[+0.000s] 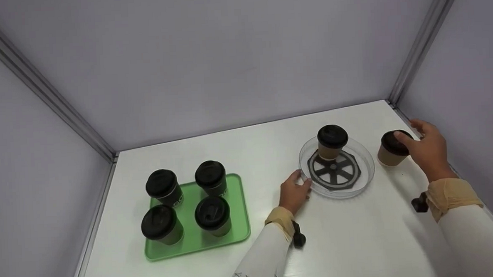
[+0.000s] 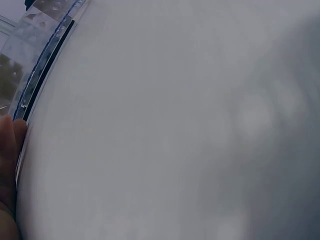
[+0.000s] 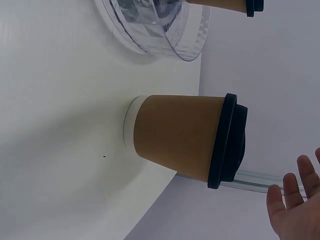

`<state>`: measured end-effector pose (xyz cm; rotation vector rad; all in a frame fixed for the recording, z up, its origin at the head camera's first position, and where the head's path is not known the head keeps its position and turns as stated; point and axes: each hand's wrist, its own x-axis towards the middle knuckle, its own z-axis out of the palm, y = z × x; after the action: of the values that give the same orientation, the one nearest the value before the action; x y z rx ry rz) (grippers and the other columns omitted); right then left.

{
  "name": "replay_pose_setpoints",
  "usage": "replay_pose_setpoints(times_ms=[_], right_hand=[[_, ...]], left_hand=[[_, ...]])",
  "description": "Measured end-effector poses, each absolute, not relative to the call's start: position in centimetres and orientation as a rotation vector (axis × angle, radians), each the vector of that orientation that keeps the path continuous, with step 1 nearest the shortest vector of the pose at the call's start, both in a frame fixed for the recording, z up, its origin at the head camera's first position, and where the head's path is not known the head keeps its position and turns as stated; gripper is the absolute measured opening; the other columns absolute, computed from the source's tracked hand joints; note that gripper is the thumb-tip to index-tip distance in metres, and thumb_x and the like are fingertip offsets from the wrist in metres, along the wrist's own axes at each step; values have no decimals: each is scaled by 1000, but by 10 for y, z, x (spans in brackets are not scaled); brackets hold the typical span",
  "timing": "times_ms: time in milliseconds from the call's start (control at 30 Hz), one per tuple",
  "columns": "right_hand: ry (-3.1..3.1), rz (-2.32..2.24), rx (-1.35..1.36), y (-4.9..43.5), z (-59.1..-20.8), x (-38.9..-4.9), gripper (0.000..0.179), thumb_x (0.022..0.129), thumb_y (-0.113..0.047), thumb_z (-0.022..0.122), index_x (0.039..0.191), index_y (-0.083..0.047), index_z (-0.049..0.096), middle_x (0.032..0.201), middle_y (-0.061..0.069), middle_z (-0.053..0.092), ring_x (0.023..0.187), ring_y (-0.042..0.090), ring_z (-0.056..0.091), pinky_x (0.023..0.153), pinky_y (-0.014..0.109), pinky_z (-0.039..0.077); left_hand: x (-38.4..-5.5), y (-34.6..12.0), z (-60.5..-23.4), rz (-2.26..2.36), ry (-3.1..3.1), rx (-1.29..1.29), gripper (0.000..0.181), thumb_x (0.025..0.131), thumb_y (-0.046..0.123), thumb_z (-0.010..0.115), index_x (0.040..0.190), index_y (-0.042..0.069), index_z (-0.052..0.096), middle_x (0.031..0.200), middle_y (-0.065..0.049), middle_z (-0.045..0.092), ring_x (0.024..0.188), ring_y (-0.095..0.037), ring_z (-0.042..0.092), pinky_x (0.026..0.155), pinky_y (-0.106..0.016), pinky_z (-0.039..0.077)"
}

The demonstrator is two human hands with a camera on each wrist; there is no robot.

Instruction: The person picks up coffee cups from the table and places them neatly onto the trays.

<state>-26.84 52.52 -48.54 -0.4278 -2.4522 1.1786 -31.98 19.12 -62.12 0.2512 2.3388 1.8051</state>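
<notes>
My left hand (image 1: 294, 194) rests its thumb and fingertips against the near left rim of a round clear plastic dish (image 1: 369, 179); in the left wrist view only part of the hand (image 2: 9, 165) shows beside the wall. Inside the dish lie a dark spoked wheel-like piece (image 1: 335, 180) and, toward its far side, a paper cup (image 1: 329, 151) with a black lid. Right of the dish stands another brown cup (image 1: 390, 155), upright on the table. My right hand (image 1: 432, 149) is beside its lid with fingers spread, and in the right wrist view the fingers (image 3: 292, 190) are apart from the lid.
A green tray (image 1: 243, 213) at the left of the white table (image 1: 268, 150) carries several black-lidded cups, among them a dark one (image 1: 165, 188) at its back left corner. Grey wall panels (image 1: 243, 63) enclose the back and both sides.
</notes>
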Motion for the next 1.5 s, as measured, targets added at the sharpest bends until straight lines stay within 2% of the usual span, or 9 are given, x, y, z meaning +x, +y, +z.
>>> replay_pose_setpoints(times_ms=[200,500,1000,1500], right_hand=[[-2456,1224,-481,534,-497,-269,92,88,-54,65,153,-4,25,151,22,32,140,38,25,110,56,23],[-2536,1161,-433,536,-507,-273,103,85,-52,70,153,2,16,150,30,25,137,48,22,106,63,23],[-2593,1244,-545,546,-530,-281,120,80,-63,67,154,0,-3,155,31,11,139,50,13,105,67,20],[-2507,1307,-586,544,-540,-284,121,79,-61,70,154,-2,-5,156,29,9,141,47,13,107,63,22]], left_hand=[[-320,191,-623,1798,2339,240,52,93,30,65,140,11,52,74,8,68,56,-14,64,56,-27,52],[-320,192,-621,1806,2317,232,53,93,31,65,141,11,51,78,6,69,64,-12,67,56,-27,54],[-320,193,-621,1779,2336,220,53,93,32,65,140,13,52,74,7,69,57,-14,65,55,-28,52],[-320,191,-621,1823,2306,232,53,93,30,65,140,10,52,75,4,69,58,-15,66,55,-28,54]])
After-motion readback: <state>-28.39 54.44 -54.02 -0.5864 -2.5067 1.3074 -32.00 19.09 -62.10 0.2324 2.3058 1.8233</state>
